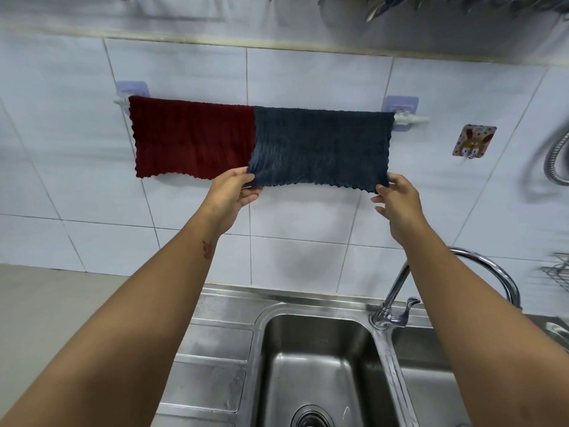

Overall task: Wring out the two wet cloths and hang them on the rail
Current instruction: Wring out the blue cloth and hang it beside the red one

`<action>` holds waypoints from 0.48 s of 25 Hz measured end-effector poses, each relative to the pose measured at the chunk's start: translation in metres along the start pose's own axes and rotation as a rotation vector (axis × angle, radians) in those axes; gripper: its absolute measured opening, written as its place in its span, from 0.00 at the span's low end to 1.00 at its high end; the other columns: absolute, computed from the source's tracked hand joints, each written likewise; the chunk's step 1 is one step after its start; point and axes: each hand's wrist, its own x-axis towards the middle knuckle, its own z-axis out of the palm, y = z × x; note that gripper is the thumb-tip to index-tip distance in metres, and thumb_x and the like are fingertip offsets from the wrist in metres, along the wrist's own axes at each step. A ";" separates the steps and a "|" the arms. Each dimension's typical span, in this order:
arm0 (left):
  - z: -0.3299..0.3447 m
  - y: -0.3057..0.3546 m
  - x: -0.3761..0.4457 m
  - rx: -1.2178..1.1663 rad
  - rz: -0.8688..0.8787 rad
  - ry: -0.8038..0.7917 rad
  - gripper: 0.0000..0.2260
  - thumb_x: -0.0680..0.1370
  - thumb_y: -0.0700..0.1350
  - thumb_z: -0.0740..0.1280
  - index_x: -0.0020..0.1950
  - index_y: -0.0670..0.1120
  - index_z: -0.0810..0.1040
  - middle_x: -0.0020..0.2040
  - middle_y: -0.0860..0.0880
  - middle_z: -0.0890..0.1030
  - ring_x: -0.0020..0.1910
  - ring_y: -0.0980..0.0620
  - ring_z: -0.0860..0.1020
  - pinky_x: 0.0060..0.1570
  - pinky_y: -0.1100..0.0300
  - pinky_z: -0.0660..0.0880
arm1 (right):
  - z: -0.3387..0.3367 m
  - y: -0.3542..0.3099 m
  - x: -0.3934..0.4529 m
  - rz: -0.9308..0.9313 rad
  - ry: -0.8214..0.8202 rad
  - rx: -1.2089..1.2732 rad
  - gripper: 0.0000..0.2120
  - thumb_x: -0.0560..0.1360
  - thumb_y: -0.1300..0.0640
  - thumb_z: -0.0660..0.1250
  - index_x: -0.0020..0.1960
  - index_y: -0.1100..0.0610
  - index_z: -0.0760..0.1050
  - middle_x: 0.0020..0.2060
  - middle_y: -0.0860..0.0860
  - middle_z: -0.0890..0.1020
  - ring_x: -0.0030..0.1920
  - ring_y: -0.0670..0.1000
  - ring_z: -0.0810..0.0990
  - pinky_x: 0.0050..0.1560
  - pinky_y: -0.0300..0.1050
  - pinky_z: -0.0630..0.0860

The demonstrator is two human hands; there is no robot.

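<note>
I see both cloths over the rail (409,119): the red cloth (194,138) hangs free, the blue cloth (320,146) beside it. My left hand (229,195) and right hand (397,201) each pinch 1 bottom corner of the blue cloth, I judge to pull it flat so it dries evenly above the sink (317,359).

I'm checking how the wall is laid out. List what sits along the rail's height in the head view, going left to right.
Left rail bracket → dark red cloth → dark blue cloth → right rail bracket → cartoon adhesive wall hook → metal hose at the right edge.
</note>
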 end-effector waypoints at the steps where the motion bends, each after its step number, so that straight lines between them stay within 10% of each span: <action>1: 0.003 0.001 -0.001 -0.021 -0.017 -0.001 0.09 0.81 0.43 0.62 0.60 0.42 0.75 0.55 0.44 0.80 0.52 0.46 0.82 0.55 0.56 0.78 | 0.000 -0.003 0.000 0.014 -0.026 0.000 0.12 0.79 0.62 0.59 0.60 0.52 0.74 0.48 0.49 0.79 0.43 0.48 0.77 0.51 0.46 0.75; 5: 0.010 0.003 0.001 0.187 0.111 0.087 0.09 0.79 0.49 0.66 0.47 0.44 0.74 0.50 0.46 0.80 0.43 0.48 0.82 0.50 0.55 0.80 | 0.001 -0.014 -0.001 0.070 -0.067 0.012 0.03 0.76 0.55 0.61 0.47 0.49 0.72 0.44 0.48 0.79 0.43 0.49 0.76 0.54 0.50 0.73; 12: 0.002 -0.002 0.003 0.281 0.217 0.166 0.09 0.81 0.48 0.63 0.42 0.46 0.74 0.46 0.47 0.80 0.42 0.49 0.81 0.49 0.54 0.78 | 0.005 -0.011 0.003 -0.036 0.044 -0.020 0.14 0.79 0.49 0.60 0.37 0.51 0.64 0.39 0.48 0.77 0.36 0.50 0.76 0.45 0.45 0.72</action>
